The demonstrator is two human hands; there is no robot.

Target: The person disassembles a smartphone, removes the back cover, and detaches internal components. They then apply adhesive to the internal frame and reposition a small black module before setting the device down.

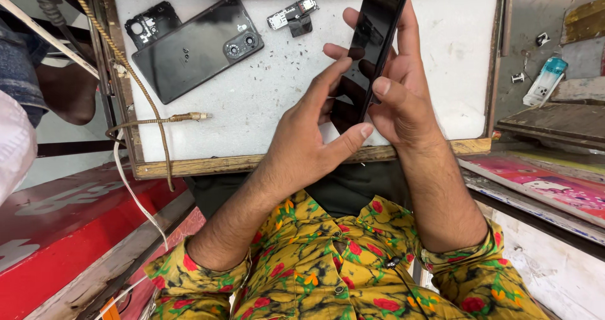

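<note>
Hands, two, gripping one black phone [373, 39]

A small phone repair stall: on the white work mat [277, 99] lie a removed black phone back cover [189, 52], a loose circuit part [293, 14] and scattered tiny screws [268, 68], a braided cable [157, 121] at its left edge

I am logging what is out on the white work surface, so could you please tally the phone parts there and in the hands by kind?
Phone body, held on edge by both hands: 1
Dark back cover with camera rings: 1
Small black camera frame piece: 1
Small circuit board part: 1
Braided cable end: 1
Total: 5
</note>
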